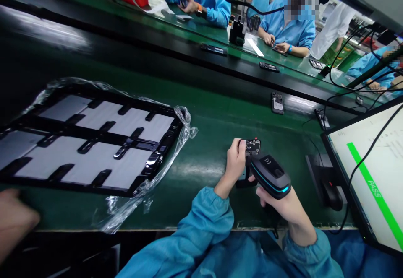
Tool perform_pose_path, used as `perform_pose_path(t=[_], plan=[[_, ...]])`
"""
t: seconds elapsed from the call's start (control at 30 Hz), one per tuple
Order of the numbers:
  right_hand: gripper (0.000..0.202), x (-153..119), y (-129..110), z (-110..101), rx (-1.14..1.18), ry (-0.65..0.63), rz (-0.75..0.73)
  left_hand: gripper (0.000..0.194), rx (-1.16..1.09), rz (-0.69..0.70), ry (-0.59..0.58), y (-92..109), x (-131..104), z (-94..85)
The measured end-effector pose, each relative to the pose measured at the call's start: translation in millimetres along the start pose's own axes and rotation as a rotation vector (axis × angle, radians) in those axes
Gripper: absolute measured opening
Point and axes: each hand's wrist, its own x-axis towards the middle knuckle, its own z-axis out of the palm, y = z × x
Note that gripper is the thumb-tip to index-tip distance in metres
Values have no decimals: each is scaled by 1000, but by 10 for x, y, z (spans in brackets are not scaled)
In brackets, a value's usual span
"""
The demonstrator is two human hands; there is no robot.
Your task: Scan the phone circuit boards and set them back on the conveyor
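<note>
My left hand point(235, 160) is closed on the edge of an open phone body point(252, 146) with its dark circuit board showing. My right hand point(277, 202) is wrapped round the handle of a black barcode scanner point(270, 176) with a lit blue strip. The scanner's head points at the phone body, just below and to the right of it. Beneath the two hands, a dark object with a light face lies on the green bench, partly hidden by the scanner.
A black tray point(118, 132) with grey-white panels in clear plastic wrap point(185, 123) lies left. Another person's blurred hand point(19, 223) is beside it. A phone body point(277, 103) lies behind. A mouse point(330, 194) and monitor point(371, 173) reading PASS stand right. Co-workers sit across.
</note>
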Motion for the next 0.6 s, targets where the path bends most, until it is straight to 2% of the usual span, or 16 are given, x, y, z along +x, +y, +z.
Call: perform_pose_path(t=[0.1,0.17,0.4,0.6], plan=[[22,-56,-1,-117,36,-6,11,21,84,13,48,20,-7,3],[24,-65,-21,-162,40,-5,41,16,165,28,67,53,-27,8],[25,-81,-68,-201,80,-14,62,6,256,144,130,136,-133,38],[29,-179,-67,-243,133,28,54,15,219,197,112,127,-187,47]])
